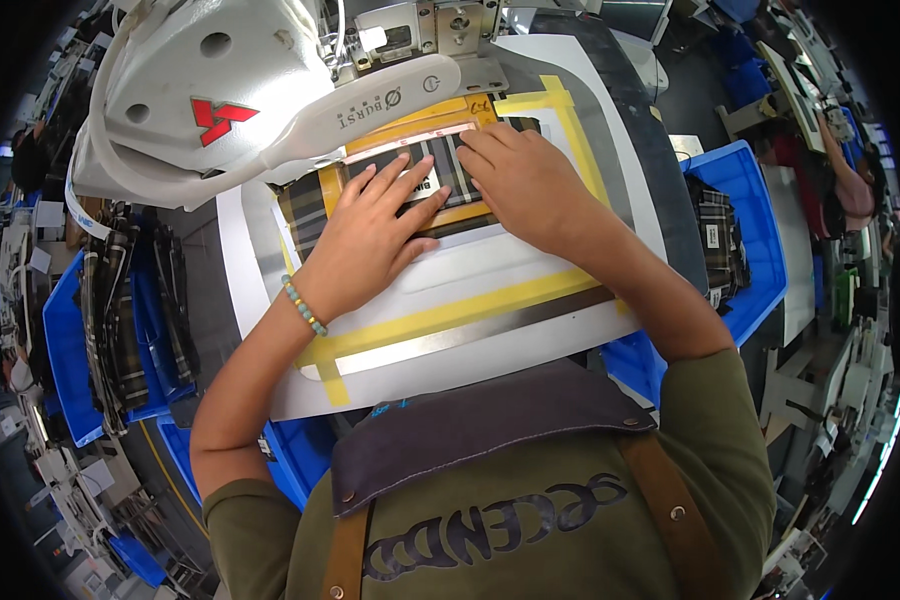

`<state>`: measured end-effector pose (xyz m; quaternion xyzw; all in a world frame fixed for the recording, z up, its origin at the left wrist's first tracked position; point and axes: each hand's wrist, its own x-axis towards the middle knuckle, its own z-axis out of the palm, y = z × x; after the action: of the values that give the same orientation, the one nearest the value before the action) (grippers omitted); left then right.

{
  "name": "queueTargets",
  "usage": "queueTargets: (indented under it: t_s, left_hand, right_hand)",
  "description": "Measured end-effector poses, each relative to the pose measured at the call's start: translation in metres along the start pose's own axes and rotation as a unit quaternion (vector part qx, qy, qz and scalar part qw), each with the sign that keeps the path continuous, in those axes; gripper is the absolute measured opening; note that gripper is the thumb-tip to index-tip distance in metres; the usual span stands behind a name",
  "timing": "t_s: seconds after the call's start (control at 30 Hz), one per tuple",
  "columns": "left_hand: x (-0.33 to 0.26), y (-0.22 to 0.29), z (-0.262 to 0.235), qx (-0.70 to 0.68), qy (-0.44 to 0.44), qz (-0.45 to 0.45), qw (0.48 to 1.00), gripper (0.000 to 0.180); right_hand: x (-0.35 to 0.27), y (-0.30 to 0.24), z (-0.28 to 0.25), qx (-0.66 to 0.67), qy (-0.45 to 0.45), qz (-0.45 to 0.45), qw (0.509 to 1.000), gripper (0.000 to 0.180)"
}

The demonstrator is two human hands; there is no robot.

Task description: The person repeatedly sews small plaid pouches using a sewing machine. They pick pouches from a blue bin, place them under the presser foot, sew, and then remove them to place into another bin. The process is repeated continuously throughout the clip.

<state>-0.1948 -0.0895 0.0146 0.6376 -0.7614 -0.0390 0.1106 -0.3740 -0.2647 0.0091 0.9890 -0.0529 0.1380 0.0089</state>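
Apparent smoothing of plaid cloth (454,176), showing inside the orange frame (462,213) near the machine (195,80): left hand (375,218) spread, grasping nothing; right hand (532,185) curled, grip unclear; the next move likely calls for steady flatness.

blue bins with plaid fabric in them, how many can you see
2: the left blue bin, toward the picture's left edge, and the right blue bin, toward its right. Partly covered blue plastic also shows lower down, so more may be hidden.
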Motion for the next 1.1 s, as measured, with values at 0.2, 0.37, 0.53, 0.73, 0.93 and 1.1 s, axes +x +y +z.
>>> queueTargets:
  t_s: [0.2,0.37,0.53,0.73,0.93,1.1]
  left_hand:
    - [0.000,0.001,0.002,-0.001,0.009,-0.004,1.000,0.056]
    - [0.000,0.001,0.002,0.006,0.018,-0.006,1.000,0.055]
    - [-0.001,0.002,0.004,-0.005,0.033,-0.005,0.999,0.055]
    - [-0.003,0.003,0.004,-0.004,0.047,0.001,0.999,0.055]
    - [-0.006,0.001,0.003,0.000,0.036,-0.001,0.999,0.055]
    - [-0.011,0.000,0.000,0.002,0.033,-0.008,0.999,0.055]
  right_hand:
    - [0.001,-0.001,-0.011,0.005,-0.066,0.002,0.998,0.038]
    - [-0.001,0.003,-0.013,0.029,-0.040,-0.013,0.999,0.038]
    - [0.006,0.006,-0.014,0.027,-0.045,-0.029,0.998,0.030]
    - [0.013,0.008,-0.017,0.038,-0.049,-0.052,0.997,0.026]
    - [0.023,0.002,-0.018,0.071,-0.068,-0.079,0.992,0.034]
    - [0.029,0.000,-0.002,0.044,-0.007,-0.115,0.992,0.033]
